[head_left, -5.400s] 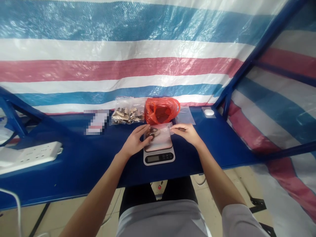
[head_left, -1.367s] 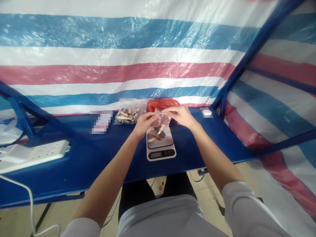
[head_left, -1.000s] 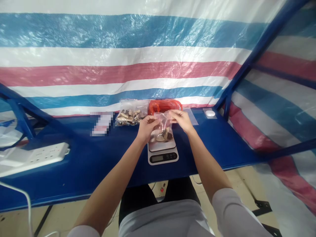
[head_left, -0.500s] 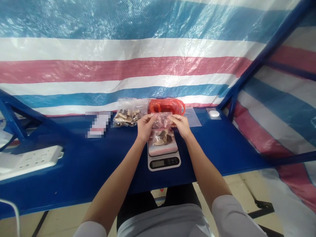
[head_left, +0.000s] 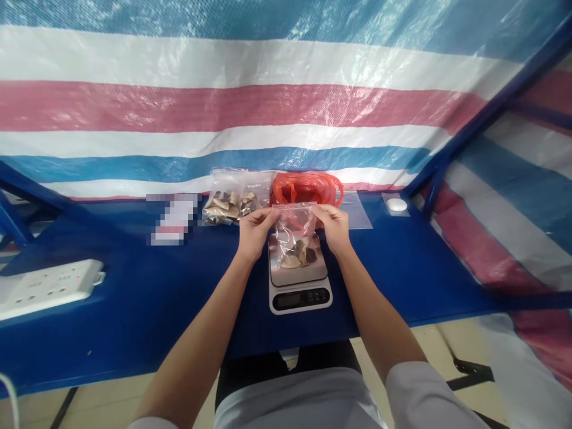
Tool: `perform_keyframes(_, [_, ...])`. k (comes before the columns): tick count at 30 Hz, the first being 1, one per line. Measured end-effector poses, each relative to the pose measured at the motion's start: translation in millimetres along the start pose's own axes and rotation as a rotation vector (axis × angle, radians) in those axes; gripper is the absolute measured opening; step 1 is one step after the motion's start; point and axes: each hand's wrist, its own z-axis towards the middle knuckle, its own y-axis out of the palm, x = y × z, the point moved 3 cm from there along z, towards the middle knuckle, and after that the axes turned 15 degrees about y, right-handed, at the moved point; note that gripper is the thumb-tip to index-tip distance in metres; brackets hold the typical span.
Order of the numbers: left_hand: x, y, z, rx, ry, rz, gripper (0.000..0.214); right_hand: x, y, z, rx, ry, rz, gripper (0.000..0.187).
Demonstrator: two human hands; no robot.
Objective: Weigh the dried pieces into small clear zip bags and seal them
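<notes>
The left hand [head_left: 255,233] and right hand [head_left: 333,227] pinched the top edge of a clear zip bag [head_left: 292,226] of dried pieces [head_left: 300,255], over a digital scale [head_left: 300,301], its readout too small to read. Another filled bag [head_left: 235,196] and a red plastic bag [head_left: 306,187] lay behind; the blue table's edge [head_left: 134,362] ran in front.

"What's near the left hand [head_left: 257,233]?"

"A bag of dried pieces [head_left: 235,198] lies just behind it on the desk [head_left: 134,310], with a power strip [head_left: 44,289] well off to its left."

"And the right hand [head_left: 331,227]?"

"A carrier bag [head_left: 306,188] sits just behind it. Between the hands, a zip bag [head_left: 292,238] hangs over a scale [head_left: 299,301], perhaps touching it; hard to tell from here."
</notes>
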Motion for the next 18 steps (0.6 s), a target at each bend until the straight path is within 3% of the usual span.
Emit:
perform_keyframes(6, [-6.2, -2.2, -0.1, 0.008, -0.073, -0.061, 0.029, 1.7, -0.4, -1.6, 0.013, -0.030, -0.030, 0.033])
perform_keyframes(11, [-2.8, 0.0, -0.9, 0.029, -0.032, -0.046, 0.028, 1.0, -1.0, -1.4, 0.051, -0.042, -0.038, 0.033])
perform_keyframes(18, [-3.2, -1.0, -2.4, 0.042, -0.012, 0.018, 0.026, -1.6, 2.2, -2.8, -0.043, -0.021, 0.007, 0.033])
